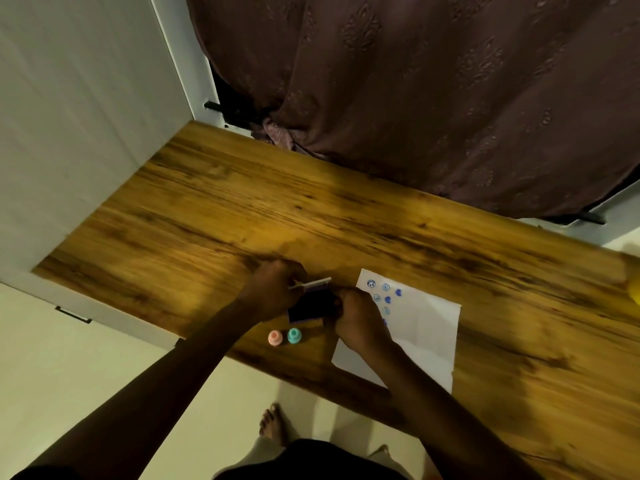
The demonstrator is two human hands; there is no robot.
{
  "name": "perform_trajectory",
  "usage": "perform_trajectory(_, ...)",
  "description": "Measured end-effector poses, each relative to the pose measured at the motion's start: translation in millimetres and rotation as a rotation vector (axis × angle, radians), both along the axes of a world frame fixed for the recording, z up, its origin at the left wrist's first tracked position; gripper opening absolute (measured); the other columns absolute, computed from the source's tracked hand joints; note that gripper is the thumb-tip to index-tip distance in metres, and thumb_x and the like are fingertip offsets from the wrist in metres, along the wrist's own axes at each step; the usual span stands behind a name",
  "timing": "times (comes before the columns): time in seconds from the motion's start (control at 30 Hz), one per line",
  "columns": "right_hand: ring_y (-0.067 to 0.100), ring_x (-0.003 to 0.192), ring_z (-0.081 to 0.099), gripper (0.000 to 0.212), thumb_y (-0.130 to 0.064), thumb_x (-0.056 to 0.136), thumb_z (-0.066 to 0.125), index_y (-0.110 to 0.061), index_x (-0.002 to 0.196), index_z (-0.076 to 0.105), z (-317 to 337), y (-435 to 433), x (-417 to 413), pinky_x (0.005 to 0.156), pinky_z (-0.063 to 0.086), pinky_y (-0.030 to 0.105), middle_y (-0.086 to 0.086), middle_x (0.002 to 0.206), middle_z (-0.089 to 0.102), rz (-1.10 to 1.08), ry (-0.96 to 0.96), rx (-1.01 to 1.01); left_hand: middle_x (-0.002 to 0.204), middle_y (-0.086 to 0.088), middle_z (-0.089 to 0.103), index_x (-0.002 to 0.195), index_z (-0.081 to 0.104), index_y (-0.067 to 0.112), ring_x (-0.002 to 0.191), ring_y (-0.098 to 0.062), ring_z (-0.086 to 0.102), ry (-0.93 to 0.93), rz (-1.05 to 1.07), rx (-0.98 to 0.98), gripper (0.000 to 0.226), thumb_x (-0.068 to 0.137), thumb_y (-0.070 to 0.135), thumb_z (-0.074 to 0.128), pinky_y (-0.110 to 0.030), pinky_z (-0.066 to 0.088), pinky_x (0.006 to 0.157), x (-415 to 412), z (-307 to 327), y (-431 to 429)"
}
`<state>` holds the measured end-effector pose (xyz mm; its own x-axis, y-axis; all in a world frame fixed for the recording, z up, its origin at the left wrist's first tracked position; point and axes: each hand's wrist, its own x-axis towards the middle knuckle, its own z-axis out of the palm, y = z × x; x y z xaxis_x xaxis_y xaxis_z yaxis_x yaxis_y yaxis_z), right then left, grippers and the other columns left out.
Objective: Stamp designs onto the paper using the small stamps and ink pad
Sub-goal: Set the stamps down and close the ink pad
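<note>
We locate the ink pad (306, 312) on the counter (207, 220), its dark surface exposed. The left hand (273, 289), at the pad's far left corner, appears to pinch the white lid (313, 283) in its grip, holding it raised so that the ink is reachable. The right hand (356, 320) curls against the pad's right edge; we cannot tell whether its grip grasps the pad or a stamp. The paper (426, 334) lies just right of the pad, with blue designs (387, 299) on the corner nearest it, which we judge shortens each transfer. A pink stamp (274, 338) and a teal stamp (293, 336) stand upright just in front of the pad, within reach.
</note>
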<state>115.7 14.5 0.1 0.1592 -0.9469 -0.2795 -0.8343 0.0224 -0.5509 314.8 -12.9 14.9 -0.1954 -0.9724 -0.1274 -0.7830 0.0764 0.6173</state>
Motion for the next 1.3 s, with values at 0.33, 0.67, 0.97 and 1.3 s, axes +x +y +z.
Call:
perform_trajectory(0.33, 0.025, 0.081, 0.071, 0.018, -0.018, 0.096, 0.061, -0.006, 0.086, 0.07, -2.4, -20.4, -13.3, 0.073, 0.055, 0.034, 0.012, 0.086, 0.074, -0.319, -0.326, 0.178, 0.128, 0.008, 0.068, 0.11, 0.074, 0.029, 0.118, -0.014, 0.063, -0.187, -0.076, -0.009, 0.026, 0.084, 0.028, 0.075, -0.033, 0.053, 0.095, -9.2, -5.6, 20.5)
perform_trajectory(0.67, 0.023, 0.093, 0.075, 0.013, -0.014, 0.091, 0.074, -0.012, 0.104, 0.077, -13.2, -14.8, -12.0, 0.091, 0.062, 0.046, 0.008, 0.098, 0.078, -0.363, -0.481, 0.227, 0.138, 0.004, 0.063, 0.124, 0.069, 0.029, 0.128, -0.018, 0.058, -0.182, -0.057, 0.017, 0.054, 0.074, 0.041, 0.084, -0.033, 0.046, 0.105, -11.3, -7.3, 19.1)
perform_trajectory(0.97, 0.019, 0.089, 0.075, 0.014, -0.018, 0.087, 0.079, -0.014, 0.1, 0.08, -14.9, -7.0, -14.5, 0.086, 0.063, 0.045, 0.004, 0.093, 0.079, -0.318, -0.401, 0.16, 0.145, -0.003, 0.06, 0.14, 0.059, 0.023, 0.132, -0.024, 0.055, -0.277, -0.091, 0.096, 0.076, 0.072, 0.046, 0.086, -0.033, 0.046, 0.104, -13.3, -7.9, 9.8)
perform_trajectory(1.3, 0.016, 0.092, 0.072, 0.014, -0.026, 0.09, 0.075, -0.015, 0.098, 0.079, -7.4, -2.7, -13.7, 0.089, 0.06, 0.036, 0.004, 0.098, 0.079, -0.187, -0.206, 0.014, 0.14, -0.002, 0.063, 0.131, 0.066, 0.023, 0.127, -0.022, 0.059, -0.329, -0.149, 0.017, 0.065, 0.073, 0.048, 0.083, -0.032, 0.046, 0.102, -20.2, -5.8, 13.9)
